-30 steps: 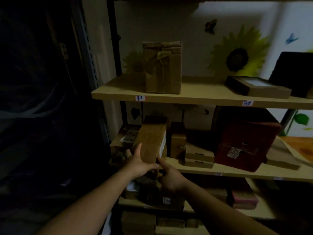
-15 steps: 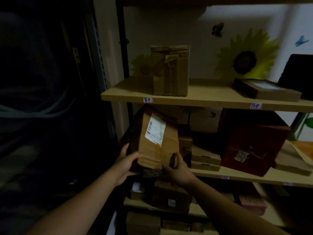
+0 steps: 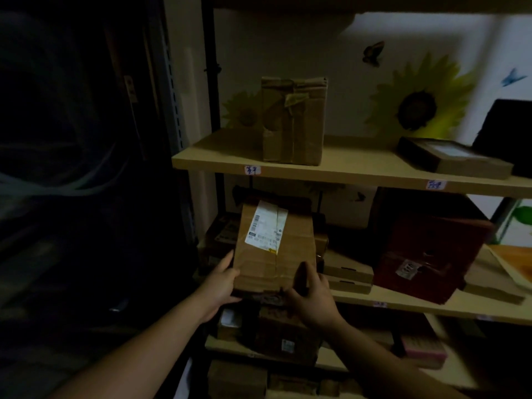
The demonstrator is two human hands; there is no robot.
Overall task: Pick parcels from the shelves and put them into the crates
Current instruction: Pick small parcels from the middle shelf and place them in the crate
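Parcel (image 3: 273, 249) in both hands, that is the centre of it: a brown cardboard one, held upright in front of the left end of the middle shelf (image 3: 403, 305), its broad face turned up toward the person. A white shipping label (image 3: 266, 226) sits on its upper half. It is lifted off the boards; only the hands carry it.

The left hand (image 3: 221, 286) clasps the lower left edge. Its thumb lies up along the side, and the rest of its fingers are tucked under and behind, out of sight. The right hand (image 3: 313, 298) takes the lower right corner, its fingers (image 3: 305, 272) curled over the front face and clamped on the cardboard.

The room is very dim. On the upper shelf (image 3: 359, 175) a tall taped box (image 3: 293, 122) stands upright, and a flat dark-rimmed box (image 3: 454, 158) lies well apart to the right. On the middle shelf, just right of the held parcel, two flat cartons (image 3: 348, 275) are stacked. Beyond them sits a dark red box (image 3: 429, 254) with a small sticker on its front. More parcels (image 3: 285, 338) crowd the shelf below the hands, with a pink box (image 3: 423, 351) further right. A sunflower sticker (image 3: 417, 108) and a butterfly (image 3: 372, 54) decorate the wall behind.
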